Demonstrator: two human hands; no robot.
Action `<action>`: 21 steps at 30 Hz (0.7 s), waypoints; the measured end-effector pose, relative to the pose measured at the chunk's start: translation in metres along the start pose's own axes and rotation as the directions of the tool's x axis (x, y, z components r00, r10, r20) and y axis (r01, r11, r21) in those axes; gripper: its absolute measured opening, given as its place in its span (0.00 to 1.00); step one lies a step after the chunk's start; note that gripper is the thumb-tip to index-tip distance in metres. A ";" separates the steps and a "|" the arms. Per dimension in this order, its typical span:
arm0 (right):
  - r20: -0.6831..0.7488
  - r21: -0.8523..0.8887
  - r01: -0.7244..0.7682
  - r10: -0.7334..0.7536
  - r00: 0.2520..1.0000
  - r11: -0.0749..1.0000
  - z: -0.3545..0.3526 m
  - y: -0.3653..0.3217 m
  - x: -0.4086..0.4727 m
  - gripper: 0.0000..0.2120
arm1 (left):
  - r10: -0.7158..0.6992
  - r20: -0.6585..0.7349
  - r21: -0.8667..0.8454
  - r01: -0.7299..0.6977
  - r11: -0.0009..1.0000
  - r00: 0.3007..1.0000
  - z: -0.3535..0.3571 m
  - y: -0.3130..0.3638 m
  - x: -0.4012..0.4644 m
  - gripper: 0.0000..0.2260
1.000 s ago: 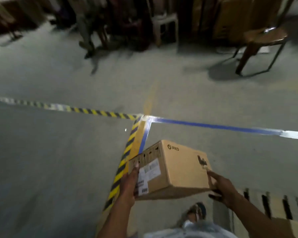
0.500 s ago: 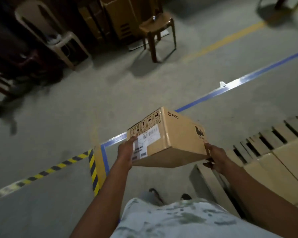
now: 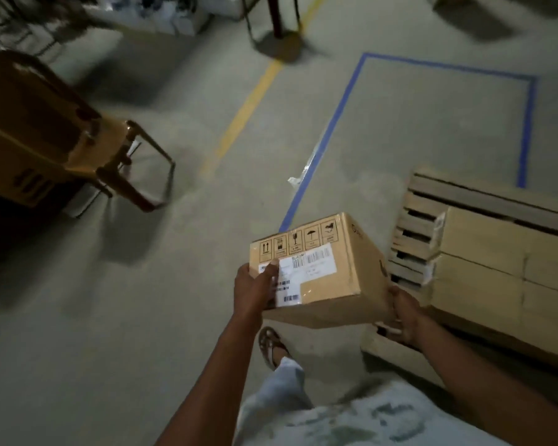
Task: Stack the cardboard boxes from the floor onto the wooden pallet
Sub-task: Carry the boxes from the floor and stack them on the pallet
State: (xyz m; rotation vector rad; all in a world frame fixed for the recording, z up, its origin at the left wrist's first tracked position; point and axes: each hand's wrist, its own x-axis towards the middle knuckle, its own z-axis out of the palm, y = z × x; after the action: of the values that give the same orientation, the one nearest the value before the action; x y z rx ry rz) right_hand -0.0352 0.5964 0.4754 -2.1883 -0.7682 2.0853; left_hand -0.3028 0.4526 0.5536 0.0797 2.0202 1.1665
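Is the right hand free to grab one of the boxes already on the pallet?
Probably not right now: the right hand and left hand both grip the carried box. The stacked boxes lie close beside it, uncovered.

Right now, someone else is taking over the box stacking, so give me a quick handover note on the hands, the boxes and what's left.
Left hand: grips the labelled end of the carried cardboard box.
Right hand: holds the box's opposite end, fingers under its lower edge.
The box is in the air beside the wooden pallet, not yet set down.
Done: stacked boxes already lie on the pallet.
Left: set this box on the pallet. No other boxes on the floor are in view.
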 end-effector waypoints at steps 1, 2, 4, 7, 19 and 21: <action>0.002 0.052 -0.016 0.016 1.000 0.999 0.011 -0.012 -0.002 0.23 | 0.034 0.038 0.022 -0.035 0.999 0.999 -0.001 0.024 0.015 0.10; 0.007 0.095 -0.017 0.017 1.000 0.995 0.019 -0.025 -0.005 0.24 | 0.057 0.079 0.044 -0.061 0.997 0.995 0.000 0.043 0.033 0.09; -0.033 0.158 -0.057 0.063 0.997 0.986 0.024 -0.038 -0.007 0.31 | 0.103 0.166 0.072 -0.116 0.991 0.981 0.011 0.079 0.067 0.08; -0.059 0.294 -0.064 0.086 0.995 0.954 0.020 -0.057 -0.010 0.41 | 0.104 0.323 0.128 -0.152 0.980 0.941 0.050 0.133 0.105 0.10; -0.013 0.981 0.059 -0.242 0.970 0.185 0.001 -0.129 0.065 0.36 | 0.059 0.832 0.288 -0.520 0.805 0.551 0.271 0.281 0.192 0.16; -0.061 0.998 0.044 -0.390 0.919 -0.052 -0.006 -0.148 0.071 0.33 | 0.026 0.880 0.282 -0.565 0.775 0.474 0.309 0.307 0.200 0.13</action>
State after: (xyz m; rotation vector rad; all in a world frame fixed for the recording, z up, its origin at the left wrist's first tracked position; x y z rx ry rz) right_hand -0.0795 0.7535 0.4608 -0.8088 0.4497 1.6614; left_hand -0.3335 0.9299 0.5834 1.1582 1.3427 0.4746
